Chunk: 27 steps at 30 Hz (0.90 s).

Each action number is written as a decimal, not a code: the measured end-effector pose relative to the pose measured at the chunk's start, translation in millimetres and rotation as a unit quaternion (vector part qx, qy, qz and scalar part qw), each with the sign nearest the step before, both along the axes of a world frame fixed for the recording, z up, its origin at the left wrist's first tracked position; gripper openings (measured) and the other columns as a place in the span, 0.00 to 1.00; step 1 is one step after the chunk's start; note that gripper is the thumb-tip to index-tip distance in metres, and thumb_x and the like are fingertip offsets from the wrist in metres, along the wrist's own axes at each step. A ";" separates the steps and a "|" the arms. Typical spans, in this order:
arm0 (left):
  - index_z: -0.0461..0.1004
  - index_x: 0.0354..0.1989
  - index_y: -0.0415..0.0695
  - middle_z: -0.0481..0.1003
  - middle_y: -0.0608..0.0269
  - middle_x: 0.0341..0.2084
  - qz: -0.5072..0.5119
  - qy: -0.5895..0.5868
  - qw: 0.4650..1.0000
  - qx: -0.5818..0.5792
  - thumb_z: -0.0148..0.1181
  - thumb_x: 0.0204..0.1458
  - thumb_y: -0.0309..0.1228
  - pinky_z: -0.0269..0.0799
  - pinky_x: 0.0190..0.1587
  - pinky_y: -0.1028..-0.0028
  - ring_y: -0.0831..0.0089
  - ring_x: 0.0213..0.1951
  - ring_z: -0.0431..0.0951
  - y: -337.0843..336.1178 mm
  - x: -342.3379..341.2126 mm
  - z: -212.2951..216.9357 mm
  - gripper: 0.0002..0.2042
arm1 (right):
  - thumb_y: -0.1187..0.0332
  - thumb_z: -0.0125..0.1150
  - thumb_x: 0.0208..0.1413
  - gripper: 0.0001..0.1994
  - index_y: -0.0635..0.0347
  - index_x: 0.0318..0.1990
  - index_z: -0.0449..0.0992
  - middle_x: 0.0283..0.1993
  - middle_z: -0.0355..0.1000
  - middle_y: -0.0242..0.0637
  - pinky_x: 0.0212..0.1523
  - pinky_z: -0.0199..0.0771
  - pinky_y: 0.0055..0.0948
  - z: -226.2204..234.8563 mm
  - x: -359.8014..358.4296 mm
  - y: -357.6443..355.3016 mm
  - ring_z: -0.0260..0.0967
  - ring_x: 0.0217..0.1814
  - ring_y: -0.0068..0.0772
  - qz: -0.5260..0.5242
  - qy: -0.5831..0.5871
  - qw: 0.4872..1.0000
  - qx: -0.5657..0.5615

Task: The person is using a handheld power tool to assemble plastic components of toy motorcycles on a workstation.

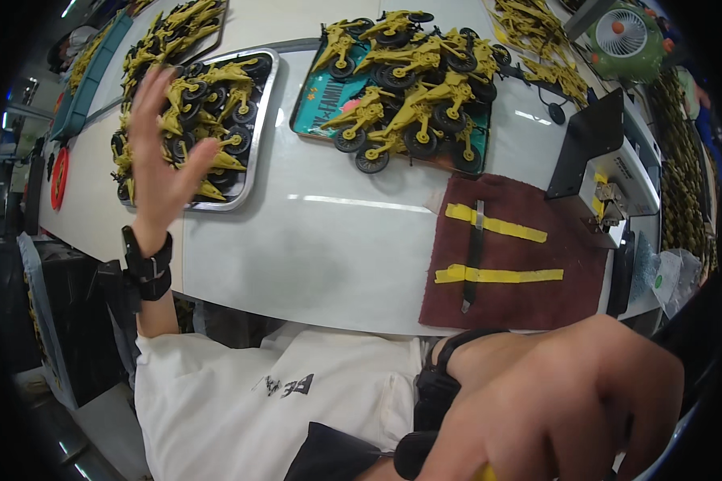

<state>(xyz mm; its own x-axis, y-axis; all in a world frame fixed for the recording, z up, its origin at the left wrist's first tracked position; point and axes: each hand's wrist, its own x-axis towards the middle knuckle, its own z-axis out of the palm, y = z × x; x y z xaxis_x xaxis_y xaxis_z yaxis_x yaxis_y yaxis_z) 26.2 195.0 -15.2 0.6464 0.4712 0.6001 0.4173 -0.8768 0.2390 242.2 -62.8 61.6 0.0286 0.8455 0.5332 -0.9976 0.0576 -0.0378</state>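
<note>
My left hand (164, 156) is raised over the near edge of a metal tray (262, 132), its fingers stretched out and thumb apart, with nothing in it. Yellow toy motorcycles (233, 140) with black wheels fill that tray. Close to the camera at the lower right, my right hand (569, 401) is curled with its knuckles up. A sliver of something yellow (485, 473) shows beneath it at the bottom edge; the rest is hidden by the hand.
More yellow toy motorcycles (409, 96) are heaped on a teal printed board (313, 112). On the right, a maroon cloth (513, 297) with yellow tape strips (497, 275) lies before a grey-white machine (630, 172). A green fan (626, 40) stands far right, a teal crate (76, 100) far left.
</note>
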 end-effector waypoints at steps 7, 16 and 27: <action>0.51 0.66 0.51 0.51 0.44 0.64 -0.186 0.217 0.937 -0.199 0.64 0.37 0.40 0.45 0.63 0.52 0.46 0.64 0.52 -8.4 112.3 -53.7 0.43 | 0.75 0.44 0.51 0.11 0.56 0.18 0.65 0.16 0.60 0.37 0.15 0.46 0.30 -1.4 10.2 -25.2 0.52 0.13 0.26 -0.010 0.024 0.999 0.046; 0.55 0.65 0.52 0.47 0.49 0.66 -0.243 0.227 0.867 -0.372 0.54 0.33 0.23 0.52 0.63 0.60 0.50 0.66 0.50 1.1 126.8 -51.5 0.41 | 0.75 0.45 0.51 0.11 0.56 0.18 0.65 0.15 0.58 0.36 0.15 0.46 0.30 -3.8 22.6 -35.0 0.51 0.13 0.26 -0.044 0.008 0.998 0.039; 0.60 0.62 0.48 0.56 0.61 0.63 -0.208 0.156 0.879 -0.399 0.52 0.37 0.15 0.67 0.41 0.79 0.75 0.40 0.68 2.5 113.1 -64.9 0.36 | 0.75 0.45 0.51 0.11 0.56 0.17 0.64 0.15 0.57 0.35 0.16 0.45 0.30 2.3 28.9 -44.8 0.50 0.13 0.25 -0.071 0.008 0.997 0.025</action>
